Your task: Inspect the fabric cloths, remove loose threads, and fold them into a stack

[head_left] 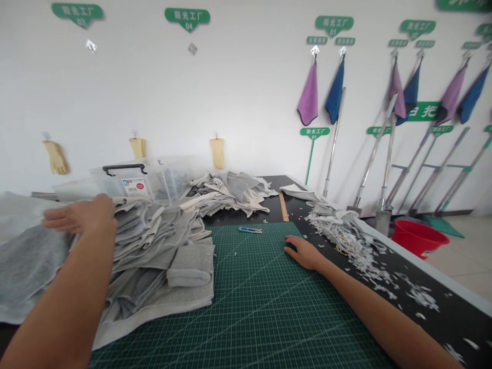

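Observation:
My left hand (82, 214) is over the left side of the fabric heap, its fingers stretched out sideways and slightly blurred. Beneath and beside it lie a loose grey cloth (33, 261) and a stack of folded grey fabric pieces (154, 230); whether it touches them I cannot tell. Near the right edge of the green cutting mat (249, 302) rests my right hand (302, 252), thumb and fingers a little apart, with nothing seen in it. A light-blue thread snipper (250, 230) lies flat at the mat's far edge.
Behind the mat are a pile of fabric scraps (234, 192) and a wooden ruler (283, 206). Pale trimmings (357, 246) cover the table's right side. A clear plastic box (126, 177) stands back left; a red bucket (418, 238) is on the floor at right.

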{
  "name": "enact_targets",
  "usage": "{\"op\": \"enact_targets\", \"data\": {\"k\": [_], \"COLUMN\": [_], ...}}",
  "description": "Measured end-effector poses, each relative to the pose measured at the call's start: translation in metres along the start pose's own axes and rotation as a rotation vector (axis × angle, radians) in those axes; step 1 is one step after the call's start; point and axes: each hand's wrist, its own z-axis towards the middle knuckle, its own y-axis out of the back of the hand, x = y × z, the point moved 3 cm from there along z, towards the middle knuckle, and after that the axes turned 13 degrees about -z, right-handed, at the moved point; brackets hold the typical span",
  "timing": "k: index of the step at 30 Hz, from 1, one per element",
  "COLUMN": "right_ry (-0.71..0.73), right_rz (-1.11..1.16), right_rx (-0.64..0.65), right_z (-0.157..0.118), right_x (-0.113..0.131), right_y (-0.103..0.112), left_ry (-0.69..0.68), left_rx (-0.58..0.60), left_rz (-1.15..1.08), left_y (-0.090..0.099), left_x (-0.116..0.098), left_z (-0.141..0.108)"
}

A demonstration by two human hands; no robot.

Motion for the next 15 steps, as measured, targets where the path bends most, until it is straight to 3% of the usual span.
{"op": "enact_targets", "data": {"k": [2, 4, 6, 9, 11, 15], "right_ry": [-0.001, -0.004, -0.008, -0.011, -0.010, -0.006], "right_rz": [-0.001, -0.001, 0.001, 0.002, -0.001, -0.009], "right_rx": [0.001, 0.002, 0.002, 0.001, -0.001, -0.012], "right_z": [0.000, -0.001, -0.001, -0.002, -0.002, -0.003], "right_x": [0.001, 0.002, 0.002, 0.004, 0.005, 0.007], "right_y": [0.001, 0.002, 0.003, 0.005, 0.007, 0.009], "left_ry": [-0.143, -0.473, -0.659, -0.737, -0.764, -0.738], "left_rx": [-0.186, -0.136, 0.030, 0.462, 0.742, 1.044], "left_rz": [0.012, 0.012, 0.065, 0.252, 0.326, 0.427], "left_y": [-0.003, -0.019, -0.045, -0.101, -0.138, -0.190], "left_x": [-0.007, -0.025, -0.039, -0.045, -0.037, 0.001], "left_z": [-0.014, -0.034, -0.055, -0.084, -0.104, -0.141]}}
